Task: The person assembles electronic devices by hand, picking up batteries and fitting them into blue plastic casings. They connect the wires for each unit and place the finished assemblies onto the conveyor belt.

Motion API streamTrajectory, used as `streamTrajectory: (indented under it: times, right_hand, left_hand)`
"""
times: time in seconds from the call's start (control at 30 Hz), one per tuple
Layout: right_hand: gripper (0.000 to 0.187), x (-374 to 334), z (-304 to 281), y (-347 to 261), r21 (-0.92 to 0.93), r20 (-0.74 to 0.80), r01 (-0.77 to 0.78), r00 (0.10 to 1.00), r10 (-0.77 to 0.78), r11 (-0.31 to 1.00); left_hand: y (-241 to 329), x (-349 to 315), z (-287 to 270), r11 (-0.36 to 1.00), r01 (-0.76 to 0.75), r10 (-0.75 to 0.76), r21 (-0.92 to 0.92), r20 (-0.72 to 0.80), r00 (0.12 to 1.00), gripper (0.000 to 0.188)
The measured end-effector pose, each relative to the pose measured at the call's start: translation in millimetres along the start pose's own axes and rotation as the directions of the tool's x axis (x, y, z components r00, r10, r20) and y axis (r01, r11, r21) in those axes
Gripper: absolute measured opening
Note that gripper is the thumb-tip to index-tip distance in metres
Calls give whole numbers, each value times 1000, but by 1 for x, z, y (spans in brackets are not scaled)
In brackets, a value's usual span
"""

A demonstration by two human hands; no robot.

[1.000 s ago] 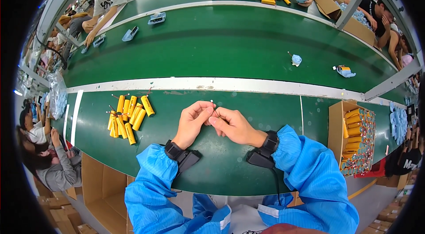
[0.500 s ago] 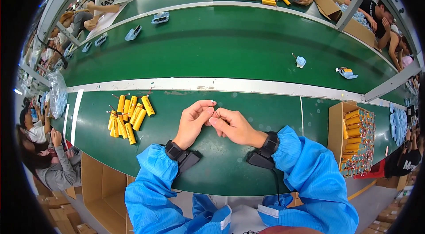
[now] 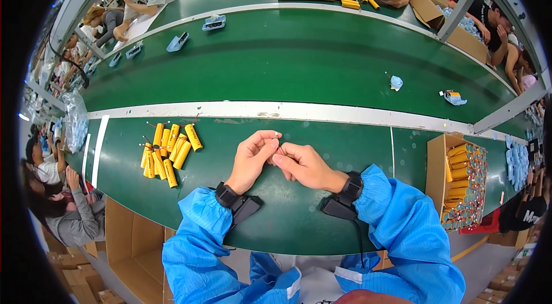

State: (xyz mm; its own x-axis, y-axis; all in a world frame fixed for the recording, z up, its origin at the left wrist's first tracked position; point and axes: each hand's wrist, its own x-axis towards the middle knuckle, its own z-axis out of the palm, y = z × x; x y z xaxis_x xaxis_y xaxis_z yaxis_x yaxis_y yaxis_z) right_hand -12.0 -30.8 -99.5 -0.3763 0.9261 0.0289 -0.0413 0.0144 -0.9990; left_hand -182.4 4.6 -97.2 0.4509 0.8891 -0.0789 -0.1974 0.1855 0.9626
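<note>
My left hand (image 3: 251,159) and my right hand (image 3: 309,166) meet above the green bench, fingertips nearly touching. Both are closed in a pinch on thin wire leads, whose small white tip (image 3: 279,134) pokes out above the left fingers. Whatever the leads join to is hidden by my fingers. To the left of my hands lies a loose pile of yellow cylindrical batteries (image 3: 168,151) with thin wires. At the right stands an open cardboard box (image 3: 436,174) filled with rows of similar yellow batteries.
Beyond a white rail (image 3: 276,109) runs a green conveyor belt (image 3: 276,56) carrying several blue-wrapped parts. Metal frame posts (image 3: 509,102) rise at both sides. Blue pieces (image 3: 516,160) lie past the box. Co-workers sit across the belt, one handling parts beside batteries.
The blue-wrapped parts on the belt have shifted slightly to the right. My hands keep almost the same place and pinch. A person at the far left has raised a hand toward the head.
</note>
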Motion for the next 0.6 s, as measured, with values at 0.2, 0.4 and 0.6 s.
streamTrajectory:
  times: [0.2,0.4,0.6]
  right_hand:
    - [25,0,0,-1,9,2,13,1000,-13,1000]
    - [25,1,0,-3,10,8,10,1000,-10,1000]
    - [25,0,-1,-5,5,14,1,1000,-1,1000]
  left_hand:
    - [-1,1,0,1000,0,0,11,-14,1000,20]
    - [-1,1,0,1000,3,-3,13,-12,1000,20]
    - [0,0,-1,1000,13,-13,0,10,1000,19]
